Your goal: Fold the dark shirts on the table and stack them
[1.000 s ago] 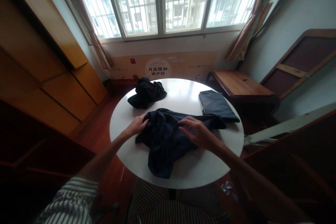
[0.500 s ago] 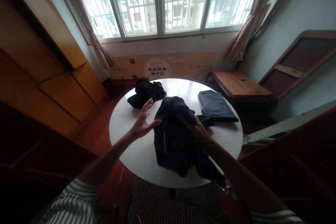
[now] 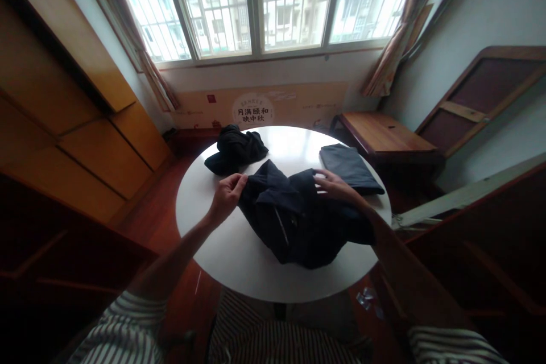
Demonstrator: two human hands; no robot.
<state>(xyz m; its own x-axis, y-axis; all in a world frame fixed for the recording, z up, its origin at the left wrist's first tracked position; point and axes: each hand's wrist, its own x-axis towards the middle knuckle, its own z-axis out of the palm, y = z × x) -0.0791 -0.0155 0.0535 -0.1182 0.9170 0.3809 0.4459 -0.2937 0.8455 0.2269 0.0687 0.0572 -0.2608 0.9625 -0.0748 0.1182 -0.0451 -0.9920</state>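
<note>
A dark navy garment [image 3: 294, 222] hangs bunched and partly spread over the white round table [image 3: 213, 256]. A thin light line, perhaps a zip, runs down its front; its exact kind is unclear. At its upper left corner my left hand [image 3: 227, 196] is closed, pinching the cloth between thumb and fingers. My right hand [image 3: 335, 186] grips the upper right edge, its fingers somewhat apart and its thumb hidden. Dark cloth also hangs over or against my right forearm.
A crumpled black garment [image 3: 239, 148] lies at the table's back left. A folded dark garment [image 3: 350, 169] lies flat at the right edge. Beyond the table stand a low wooden table [image 3: 388, 132] and wooden cabinets [image 3: 102, 165]. Small clear scraps [image 3: 365, 297] lie on the floor.
My left hand has gone from open beside the garment to pinching its corner. My right hand has come out of the folds to the upper edge. The garment is spread wider.
</note>
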